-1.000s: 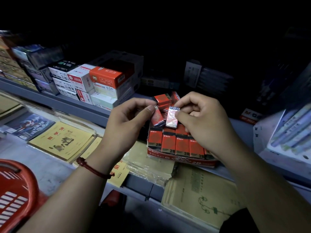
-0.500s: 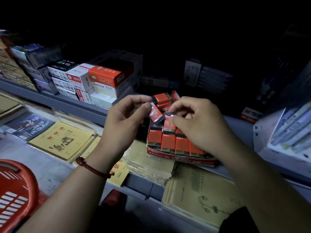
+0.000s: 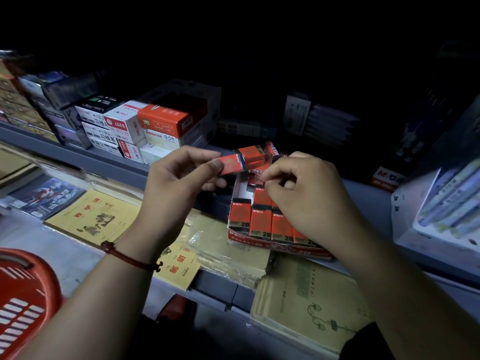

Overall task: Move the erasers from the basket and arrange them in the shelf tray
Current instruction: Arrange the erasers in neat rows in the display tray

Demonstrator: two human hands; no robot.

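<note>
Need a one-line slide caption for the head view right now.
Left hand pinches a red eraser by the shelf tray while right hand pinches a second eraser among its rows.

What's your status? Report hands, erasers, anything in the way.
Left hand pinches loose eraser above the shelf tray. Right hand pinches second eraser down in the tray. Front row standing, gap behind it; nothing blocking.

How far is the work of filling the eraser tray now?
Done: a front row of erasers stands in the tray. In hand: the left hand holds one eraser; the right hand pinches a second eraser behind. Left: a white gap; what the basket holds is unseen.
</note>
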